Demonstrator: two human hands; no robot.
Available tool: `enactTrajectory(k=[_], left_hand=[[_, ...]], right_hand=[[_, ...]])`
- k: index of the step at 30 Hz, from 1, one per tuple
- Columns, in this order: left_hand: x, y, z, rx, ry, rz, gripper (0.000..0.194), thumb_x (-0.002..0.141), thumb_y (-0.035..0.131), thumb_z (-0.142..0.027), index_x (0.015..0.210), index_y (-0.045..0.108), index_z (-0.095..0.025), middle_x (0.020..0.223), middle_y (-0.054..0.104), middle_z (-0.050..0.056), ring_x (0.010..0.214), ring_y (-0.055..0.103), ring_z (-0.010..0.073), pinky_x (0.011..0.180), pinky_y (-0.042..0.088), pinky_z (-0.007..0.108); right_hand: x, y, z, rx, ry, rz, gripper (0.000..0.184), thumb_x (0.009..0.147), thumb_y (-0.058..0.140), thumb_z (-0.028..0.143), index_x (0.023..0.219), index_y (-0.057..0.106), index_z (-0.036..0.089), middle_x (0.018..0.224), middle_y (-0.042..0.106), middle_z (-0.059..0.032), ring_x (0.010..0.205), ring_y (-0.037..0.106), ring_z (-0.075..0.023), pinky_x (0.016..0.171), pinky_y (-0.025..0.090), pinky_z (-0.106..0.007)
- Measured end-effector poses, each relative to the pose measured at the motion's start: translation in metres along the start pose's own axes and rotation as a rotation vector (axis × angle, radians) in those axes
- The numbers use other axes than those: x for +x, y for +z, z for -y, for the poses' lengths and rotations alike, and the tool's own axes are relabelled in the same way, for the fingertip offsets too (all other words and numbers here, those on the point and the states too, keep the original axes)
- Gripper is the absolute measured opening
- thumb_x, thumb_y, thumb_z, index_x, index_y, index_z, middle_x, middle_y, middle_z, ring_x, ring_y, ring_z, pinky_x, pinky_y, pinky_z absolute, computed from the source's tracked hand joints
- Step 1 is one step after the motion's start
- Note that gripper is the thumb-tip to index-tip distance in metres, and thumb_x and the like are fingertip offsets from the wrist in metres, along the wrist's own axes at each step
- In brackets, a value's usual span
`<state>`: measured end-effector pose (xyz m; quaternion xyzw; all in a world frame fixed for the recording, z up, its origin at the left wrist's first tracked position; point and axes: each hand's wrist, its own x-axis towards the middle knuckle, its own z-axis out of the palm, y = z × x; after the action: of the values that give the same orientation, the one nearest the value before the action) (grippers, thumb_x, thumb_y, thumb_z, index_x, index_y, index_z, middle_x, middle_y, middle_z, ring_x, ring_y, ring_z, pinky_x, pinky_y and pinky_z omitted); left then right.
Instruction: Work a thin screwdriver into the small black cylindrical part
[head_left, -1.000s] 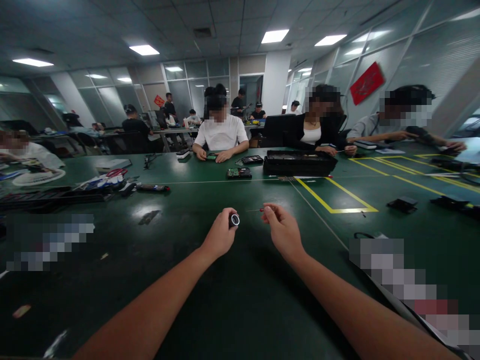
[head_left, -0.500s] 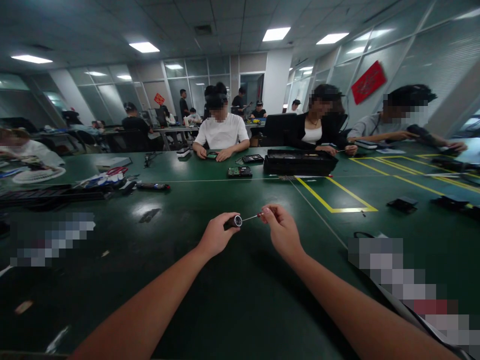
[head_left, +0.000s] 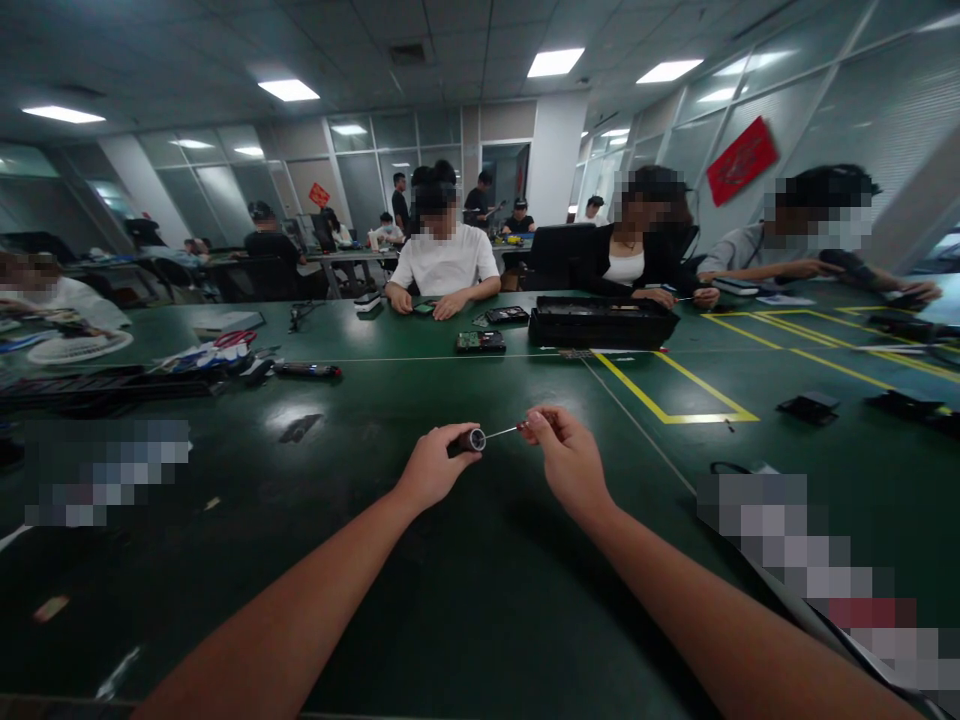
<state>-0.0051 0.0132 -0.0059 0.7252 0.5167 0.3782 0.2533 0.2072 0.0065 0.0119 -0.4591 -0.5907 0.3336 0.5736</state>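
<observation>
My left hand (head_left: 431, 468) is closed round a short black screwdriver handle (head_left: 468, 441) whose silver end faces right. My right hand (head_left: 566, 459) pinches a thin metal bit (head_left: 502, 433) with a red band at its rear end. The bit's tip meets the handle's silver opening. Both hands hover just above the dark green table (head_left: 450, 600), near its middle.
A long black tray (head_left: 600, 325) lies across the table, with a small circuit board (head_left: 480, 342) to its left. Yellow tape lines (head_left: 667, 395) mark a box to the right. Tools and black trays (head_left: 112, 385) sit at the left. Several people sit on the far side.
My right hand brought the bit leftward until its tip reached the handle's end. My left hand turned the handle from facing me to pointing right.
</observation>
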Motion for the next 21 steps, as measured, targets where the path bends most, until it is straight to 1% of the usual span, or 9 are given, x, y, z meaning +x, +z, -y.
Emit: enactTrajectory(k=[2, 5, 8, 13, 15, 19, 21], left_hand=[[-0.0001, -0.0005, -0.0009, 0.004, 0.011, 0.006, 0.042, 0.083, 0.073, -0.021, 0.124, 0.068, -0.029, 0.123, 0.069, 0.004, 0.116, 0.062, 0.0250, 0.108, 0.042, 0.046], [0.0001, -0.0010, -0.0029, 0.016, 0.020, 0.020, 0.042, 0.082, 0.073, -0.021, 0.123, 0.068, -0.030, 0.123, 0.069, 0.004, 0.117, 0.061, 0.0257, 0.114, 0.037, 0.050], [0.0005, -0.0016, -0.0043, 0.043, 0.016, 0.041, 0.043, 0.082, 0.073, -0.023, 0.124, 0.068, -0.031, 0.121, 0.070, 0.005, 0.117, 0.062, 0.0271, 0.119, 0.027, 0.055], [0.0008, -0.0028, -0.0055, 0.029, 0.010, 0.066, 0.044, 0.085, 0.071, -0.025, 0.128, 0.065, -0.031, 0.129, 0.067, 0.004, 0.124, 0.058, 0.0276, 0.122, 0.011, 0.061], [0.0005, -0.0031, -0.0062, 0.032, 0.006, 0.062, 0.044, 0.085, 0.072, -0.025, 0.128, 0.065, -0.032, 0.128, 0.068, 0.003, 0.124, 0.058, 0.0280, 0.122, 0.011, 0.061], [-0.0004, -0.0042, -0.0080, 0.053, 0.014, 0.050, 0.043, 0.085, 0.071, -0.026, 0.128, 0.066, -0.032, 0.123, 0.070, 0.004, 0.119, 0.060, 0.0289, 0.118, 0.022, 0.061], [-0.0008, -0.0050, -0.0090, 0.061, 0.021, 0.048, 0.043, 0.085, 0.071, -0.026, 0.127, 0.066, -0.032, 0.122, 0.070, 0.004, 0.117, 0.061, 0.0288, 0.117, 0.025, 0.060]], right_hand=[[0.0001, 0.0000, 0.0004, -0.005, 0.006, -0.011, 0.033, 0.092, 0.057, 0.051, 0.098, 0.067, 0.020, 0.085, 0.071, -0.0062, 0.079, 0.065, -0.0214, 0.078, 0.050, -0.037], [0.0007, 0.0004, 0.0010, -0.016, 0.011, -0.039, 0.034, 0.092, 0.057, 0.052, 0.096, 0.066, 0.020, 0.083, 0.071, -0.0062, 0.078, 0.065, -0.0214, 0.077, 0.050, -0.037], [0.0009, 0.0007, 0.0024, -0.013, 0.011, -0.044, 0.035, 0.091, 0.058, 0.053, 0.096, 0.066, 0.020, 0.083, 0.071, -0.0066, 0.078, 0.066, -0.0216, 0.077, 0.051, -0.038], [0.0011, 0.0005, 0.0042, 0.033, 0.054, -0.048, 0.035, 0.089, 0.060, 0.054, 0.094, 0.067, 0.020, 0.084, 0.071, -0.0064, 0.077, 0.065, -0.0212, 0.076, 0.051, -0.038], [0.0020, 0.0004, 0.0028, 0.044, 0.073, -0.049, 0.035, 0.088, 0.060, 0.054, 0.093, 0.067, 0.020, 0.084, 0.071, -0.0063, 0.076, 0.064, -0.0210, 0.074, 0.051, -0.037], [0.0036, 0.0005, -0.0001, 0.011, 0.100, -0.070, 0.033, 0.089, 0.060, 0.051, 0.092, 0.068, 0.019, 0.083, 0.071, -0.0070, 0.074, 0.063, -0.0207, 0.073, 0.050, -0.037], [0.0034, -0.0001, 0.0006, -0.019, 0.109, -0.085, 0.035, 0.088, 0.060, 0.052, 0.092, 0.068, 0.019, 0.082, 0.071, -0.0073, 0.073, 0.063, -0.0207, 0.071, 0.049, -0.036]])
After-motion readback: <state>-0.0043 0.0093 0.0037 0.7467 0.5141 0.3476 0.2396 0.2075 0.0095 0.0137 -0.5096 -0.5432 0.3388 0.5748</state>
